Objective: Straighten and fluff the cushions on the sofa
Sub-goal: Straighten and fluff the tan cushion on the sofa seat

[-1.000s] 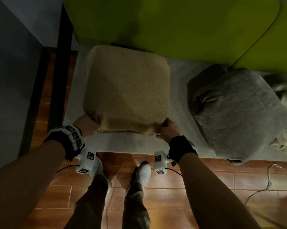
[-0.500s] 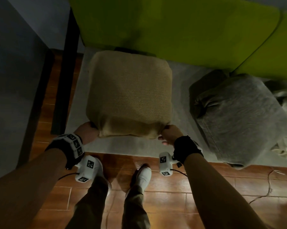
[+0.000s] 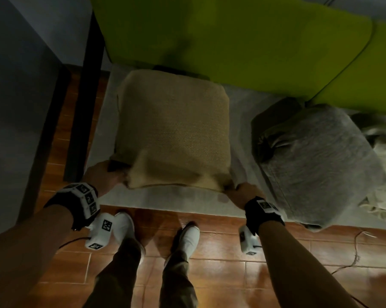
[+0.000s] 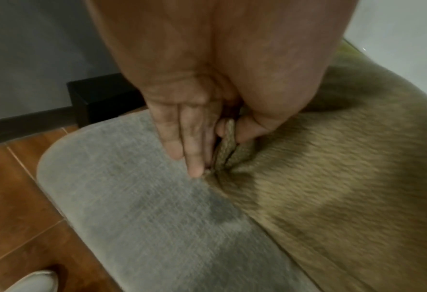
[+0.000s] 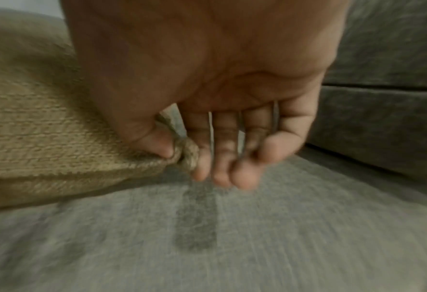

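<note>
A tan woven cushion lies flat on the grey sofa seat, its far edge against the green backrest. My left hand pinches the cushion's near left corner between thumb and fingers. At the near right corner, my right hand pinches the fabric between thumb and forefinger. A grey cushion lies askew to the right, overhanging the seat's front edge.
A black post of the sofa frame stands at the left, with a grey wall beyond it. My white shoes stand on the brown tiled floor. A thin cable trails on the floor at right. Pale fabric lies at far right.
Both hands have moved apart and toward me, stretching the tan cushion's near edge. The right hand has shifted right, close to the grey cushion.
</note>
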